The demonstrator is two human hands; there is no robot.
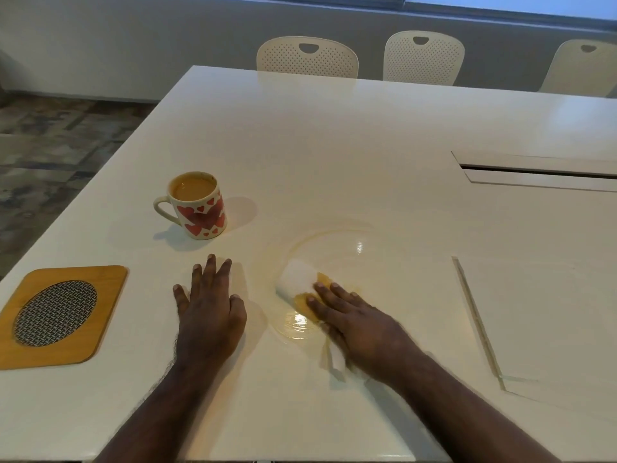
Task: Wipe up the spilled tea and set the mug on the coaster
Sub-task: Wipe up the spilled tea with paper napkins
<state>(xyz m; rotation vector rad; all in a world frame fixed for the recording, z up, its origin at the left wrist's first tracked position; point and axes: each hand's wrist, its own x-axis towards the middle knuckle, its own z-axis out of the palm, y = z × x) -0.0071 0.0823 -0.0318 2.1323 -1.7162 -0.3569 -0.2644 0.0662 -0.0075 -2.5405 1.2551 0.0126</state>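
A cream mug (pixel 199 208) with red hearts, full of milky tea, stands on the white table (pixel 334 145), handle to the left. A wooden coaster (pixel 110 295) with an oval metal mesh lies at the near left edge, apart from the mug. A thin tea spill (pixel 329 240) spreads in a curved streak right of the mug, with a puddle (pixel 297 324) nearer me. My right hand (pixel 364 325) presses flat on a white tissue (pixel 297 280), partly stained yellow, lying in the spill. My left hand (pixel 210 305) rests flat on the table, fingers spread, holding nothing.
Three cream perforated chairs (pixel 307 56) stand along the far side. A cable hatch with a slot (pixel 537 170) is set into the table at the right, and a seam (pixel 477 319) runs down toward the near edge. Floor shows beyond the table's left edge.
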